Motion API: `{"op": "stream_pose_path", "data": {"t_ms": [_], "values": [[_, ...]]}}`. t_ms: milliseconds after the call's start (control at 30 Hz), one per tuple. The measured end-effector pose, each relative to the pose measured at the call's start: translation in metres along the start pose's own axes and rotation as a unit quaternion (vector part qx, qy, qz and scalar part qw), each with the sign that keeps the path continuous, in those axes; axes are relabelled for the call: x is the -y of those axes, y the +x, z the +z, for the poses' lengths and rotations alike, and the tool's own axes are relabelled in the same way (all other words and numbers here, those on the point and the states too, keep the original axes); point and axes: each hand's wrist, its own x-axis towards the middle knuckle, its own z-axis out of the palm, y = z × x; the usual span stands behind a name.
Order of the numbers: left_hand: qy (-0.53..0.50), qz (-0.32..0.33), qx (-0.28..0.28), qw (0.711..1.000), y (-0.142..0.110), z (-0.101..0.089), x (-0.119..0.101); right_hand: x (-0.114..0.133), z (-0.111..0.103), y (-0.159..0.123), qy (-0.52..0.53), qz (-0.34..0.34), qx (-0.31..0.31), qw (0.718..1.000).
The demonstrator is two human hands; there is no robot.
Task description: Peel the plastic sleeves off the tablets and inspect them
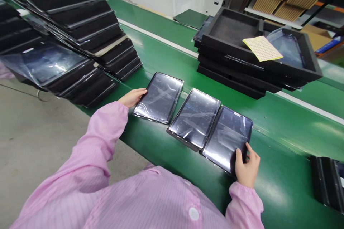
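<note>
Three dark glossy tablet screens in clear film lie in a slanting row before me. My left hand (133, 97) grips the left edge of the leftmost tablet screen (160, 97), thumb at its rim and the fingers partly hidden. The middle tablet screen (196, 118) rests untouched, a dark layer showing under its near edge. Close beside it is the rightmost tablet screen (228, 137), with a small white label near its top. My right hand (247, 166) pinches that screen's right edge, thumb on the face and the other fingers along the side.
The green work surface (150, 150) has a white stripe along it. Tall stacks of black trays (88, 32) stand at left. Behind the screens sits a black foam tray stack (231, 68) bearing a yellow-edged label sheet (262, 48). More black trays (325, 182) stand at far right.
</note>
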Motion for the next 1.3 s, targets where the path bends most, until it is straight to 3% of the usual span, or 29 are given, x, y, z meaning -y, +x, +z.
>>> {"op": "stream_pose_path", "data": {"t_ms": [233, 400, 633, 967, 1067, 1200, 1300], "values": [[0.015, -0.038, 0.052, 0.998, -0.005, 0.005, 0.002, -0.004, 0.002, 0.0, -0.005, -0.012, -0.007, 1.0], [-0.012, -0.03, 0.039, 0.999, 0.0, 0.012, 0.0, 0.002, 0.0, 0.001, -0.001, -0.001, 0.002, 1.0], [-0.02, -0.068, 0.045, 0.996, 0.01, 0.014, -0.005, 0.009, -0.001, 0.001, 0.009, 0.025, 0.01, 1.0], [0.007, -0.059, 0.054, 0.997, 0.003, 0.016, -0.015, 0.003, 0.001, 0.001, 0.009, 0.024, 0.004, 1.0], [0.015, -0.044, 0.044, 0.998, -0.003, 0.016, -0.017, 0.005, -0.001, 0.003, -0.02, -0.009, 0.0, 1.0], [0.055, 0.041, 0.007, 0.998, -0.022, 0.016, -0.027, 0.041, 0.01, 0.0, -0.027, -0.133, -0.004, 0.991], [0.074, 0.177, -0.011, 0.981, -0.046, 0.02, -0.035, 0.096, 0.043, -0.003, 0.109, -0.194, 0.139, 0.965]]}}
